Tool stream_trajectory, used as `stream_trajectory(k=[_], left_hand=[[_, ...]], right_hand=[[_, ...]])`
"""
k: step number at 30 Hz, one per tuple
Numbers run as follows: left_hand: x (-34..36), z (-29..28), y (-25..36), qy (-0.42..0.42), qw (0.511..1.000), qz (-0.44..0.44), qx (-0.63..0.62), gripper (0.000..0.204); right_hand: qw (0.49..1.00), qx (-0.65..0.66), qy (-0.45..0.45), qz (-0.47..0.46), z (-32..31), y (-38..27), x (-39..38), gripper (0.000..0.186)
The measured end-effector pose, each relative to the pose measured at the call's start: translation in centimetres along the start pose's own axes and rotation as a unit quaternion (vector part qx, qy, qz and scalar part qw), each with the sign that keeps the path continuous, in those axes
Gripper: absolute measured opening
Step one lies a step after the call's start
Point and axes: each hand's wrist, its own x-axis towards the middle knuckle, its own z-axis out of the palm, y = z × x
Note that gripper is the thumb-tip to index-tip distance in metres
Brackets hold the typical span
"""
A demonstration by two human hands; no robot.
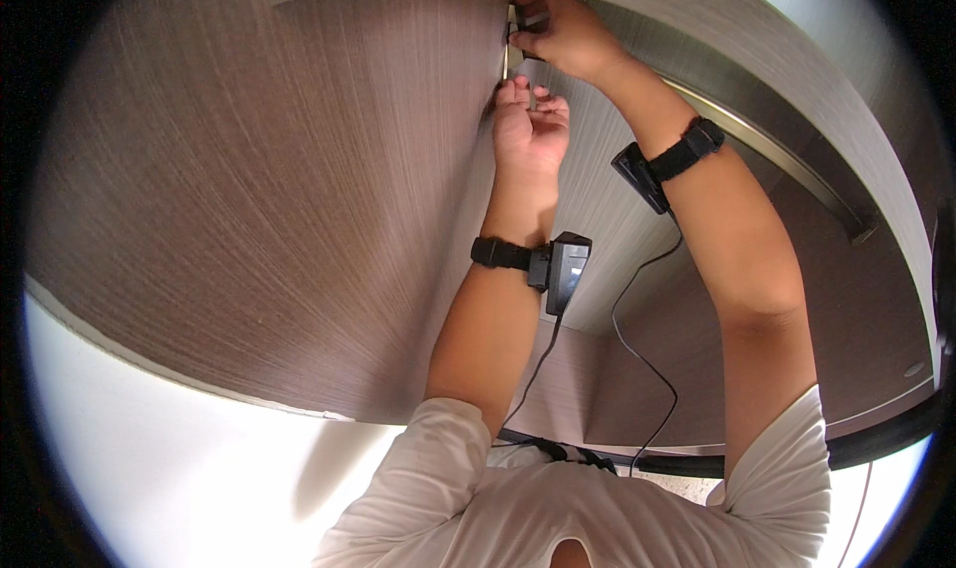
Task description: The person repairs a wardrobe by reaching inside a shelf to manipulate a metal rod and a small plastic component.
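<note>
A small metal fitting (515, 52) sits against the wood-grain panel at the top of the view. My right hand (570, 38) reaches up to it from the right, thumb and fingers closed around its upper part. Just below, my left hand (531, 128) is turned palm toward me with curled fingers. Its thumb and fingertips meet at the fitting's lower end, and whatever they pinch is too small to make out. Part of the fitting is hidden behind the right fingers.
A brass-coloured rail (762, 135) runs behind my right forearm. Brown wood-grain panel (299, 190) fills the left, and a pale curved edge (846, 90) borders the right. Black strapped devices (568, 272) on both forearms trail thin cables (637, 349) downward.
</note>
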Motion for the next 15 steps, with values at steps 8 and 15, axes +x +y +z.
stream_trajectory(k=[8, 15], left_hand=[[0.8, -0.3, 0.0, 0.003, 0.999, 0.005, -0.044, 0.013], [0.7, 0.6, -1.4, -0.017, 0.998, 0.035, -0.040, 0.013]], right_hand=[[0.997, 0.070, -0.028, 0.014, 0.3, -0.1, 0.1, 0.048], [0.997, 0.064, -0.011, -0.033, -0.3, 1.3, 0.2, 0.031]])
